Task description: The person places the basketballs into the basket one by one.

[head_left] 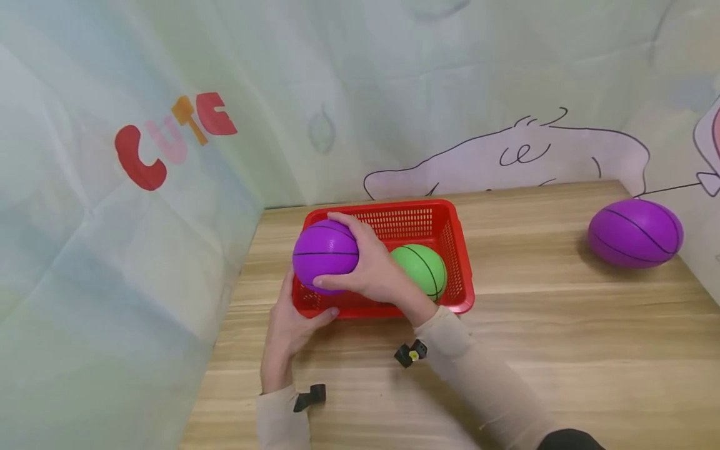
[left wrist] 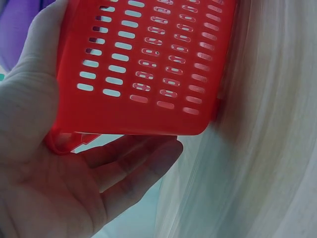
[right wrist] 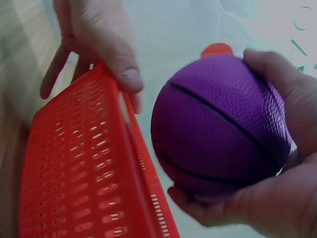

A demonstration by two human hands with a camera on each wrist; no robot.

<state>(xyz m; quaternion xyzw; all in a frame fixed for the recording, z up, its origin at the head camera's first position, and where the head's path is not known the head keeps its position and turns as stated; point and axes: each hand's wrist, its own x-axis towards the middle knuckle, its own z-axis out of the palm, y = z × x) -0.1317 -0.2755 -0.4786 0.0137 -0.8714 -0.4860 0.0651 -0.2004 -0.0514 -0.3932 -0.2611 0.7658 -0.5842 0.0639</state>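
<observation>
My right hand (head_left: 374,265) grips a purple ball (head_left: 320,255) with black lines, thumb and fingers spread round its side. This ball is over the left end of a red plastic basket (head_left: 464,275) with slotted walls; the right wrist view shows it above the rim. At the basket's near left corner, my left hand (head_left: 288,325) holds the rim, thumb on top and fingers along the outside of the wall (left wrist: 129,116). Inside the basket, at its right end, lies a green ball (head_left: 422,270) with black lines, partly hidden by my right wrist.
Another purple ball (head_left: 635,234) rests on the wooden table (head_left: 562,331), far to the right of the basket. Behind the table hangs a pale printed curtain (head_left: 270,112), which also runs along the left side, close to my left arm.
</observation>
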